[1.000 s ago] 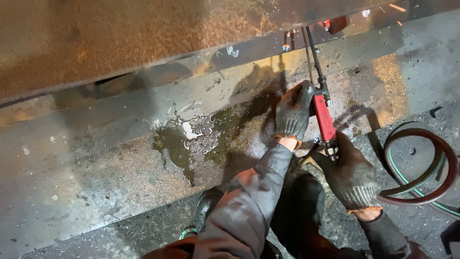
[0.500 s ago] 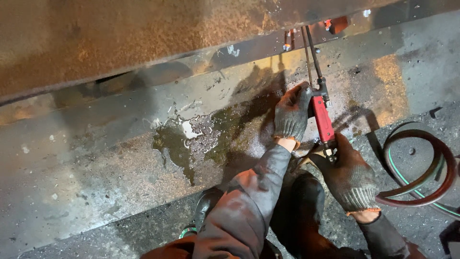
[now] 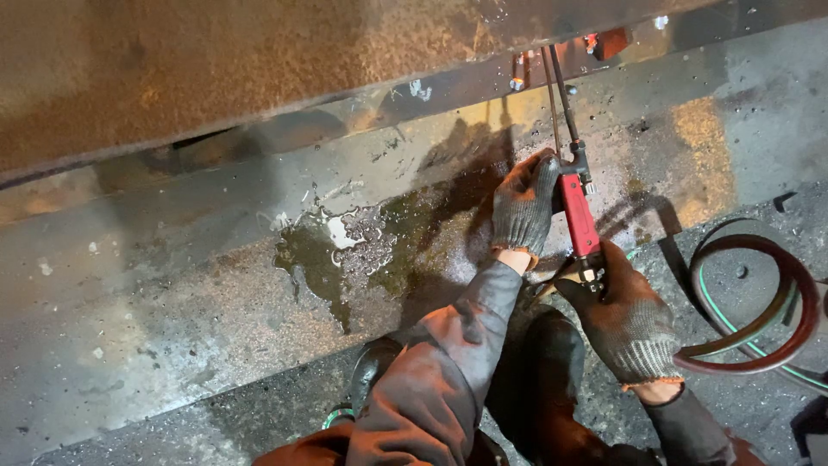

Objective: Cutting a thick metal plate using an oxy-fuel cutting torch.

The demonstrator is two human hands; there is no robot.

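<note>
Barely any change over the last second: right hand [image 3: 630,324] still wrapped around the rear valve end of the red cutting torch [image 3: 579,220], just beside the coiled hoses [image 3: 759,345]. Left hand [image 3: 523,207] still cupping its front. Beyond, the 2 tubes keep reaching the rusty steel beam [image 3: 216,78].

No packages, labels, signs or screens show anywhere in this view.
</note>
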